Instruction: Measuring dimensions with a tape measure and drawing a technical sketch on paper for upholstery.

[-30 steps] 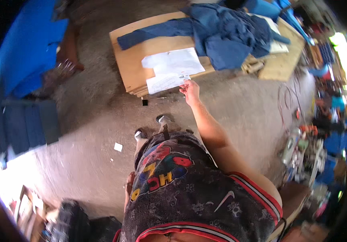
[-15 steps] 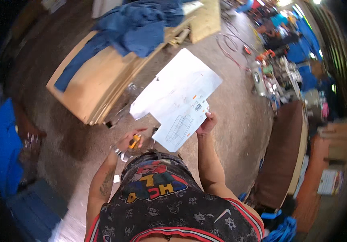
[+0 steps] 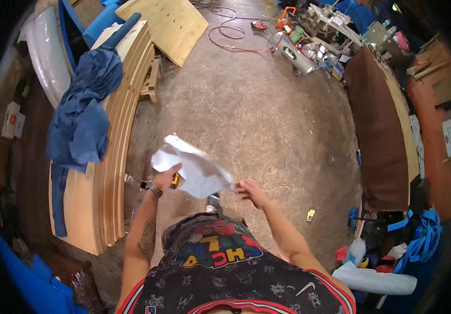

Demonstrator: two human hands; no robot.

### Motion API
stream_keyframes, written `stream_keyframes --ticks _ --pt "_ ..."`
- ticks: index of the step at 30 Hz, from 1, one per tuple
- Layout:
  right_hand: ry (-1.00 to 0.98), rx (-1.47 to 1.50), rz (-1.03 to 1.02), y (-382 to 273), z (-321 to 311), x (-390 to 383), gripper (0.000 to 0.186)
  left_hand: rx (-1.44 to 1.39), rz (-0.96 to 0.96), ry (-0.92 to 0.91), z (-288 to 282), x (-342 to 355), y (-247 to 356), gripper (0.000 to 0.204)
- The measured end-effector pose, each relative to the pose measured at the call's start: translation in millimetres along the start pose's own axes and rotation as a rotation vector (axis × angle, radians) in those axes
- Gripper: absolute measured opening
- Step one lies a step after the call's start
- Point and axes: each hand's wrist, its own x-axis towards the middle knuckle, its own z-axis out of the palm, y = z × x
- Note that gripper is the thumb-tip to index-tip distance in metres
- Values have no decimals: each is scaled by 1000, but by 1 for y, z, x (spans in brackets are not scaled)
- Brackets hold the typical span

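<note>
A large white sheet of paper, bent and smeared by motion, stretches between my hands in front of my waist. My left hand, with a watch on its wrist, grips the sheet's left part. In the same hand sits a compact yellow-and-black tool, mostly covered by the fingers, shaped like a tape measure. My right hand pinches the sheet at its right corner; its fingertips are blurred.
Stacked curved wooden panels stand at left with blue cloth draped over them. A plywood sheet lies beyond. Red hose, a metal tank and clutter are farther off. A brown padded panel stands at right. A small yellow item lies on the floor.
My view has turned to the left and looks farther along the floor. The drawing sheet, earlier spread flat in my right hand, is now bent and lower, with my left hand on it too.
</note>
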Motion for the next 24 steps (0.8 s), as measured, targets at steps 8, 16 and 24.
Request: stream_keyframes --ticks 8,16,24 --pt "-160 -519 349 214 -19 87 85 1157 -492 39 -56 110 -275 69" --pt "377 -879 670 207 31 220 89 1293 121 507 16 151 -232 41" --pt "221 -973 562 212 15 264 47 1037 -79 466 -23 122 -259 41"
